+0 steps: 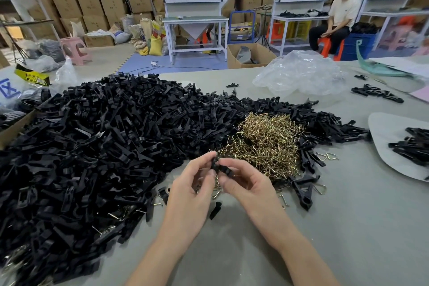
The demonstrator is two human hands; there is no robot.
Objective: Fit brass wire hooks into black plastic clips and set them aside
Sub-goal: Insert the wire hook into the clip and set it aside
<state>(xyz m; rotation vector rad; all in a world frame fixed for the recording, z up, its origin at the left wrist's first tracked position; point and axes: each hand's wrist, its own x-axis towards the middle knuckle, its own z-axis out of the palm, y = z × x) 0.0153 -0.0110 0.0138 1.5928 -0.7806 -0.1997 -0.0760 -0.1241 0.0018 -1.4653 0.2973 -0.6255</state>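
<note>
Two-handed pinch, lower centre: left hand (189, 184), right hand (247, 184), fingertips clamped on black clip (220, 166), beside brass hook pile (264, 144).

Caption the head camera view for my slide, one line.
Left hand and right hand grip a black plastic clip beside heaps of black clips and brass wire hooks.

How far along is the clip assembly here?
Done, probably: a small stack of black clips on the pale grey sheet at right. In hand: left hand and right hand pinch one black plastic clip over brass wire hooks. Left: the huge heap of black plastic clips and the brass hook pile.
</note>
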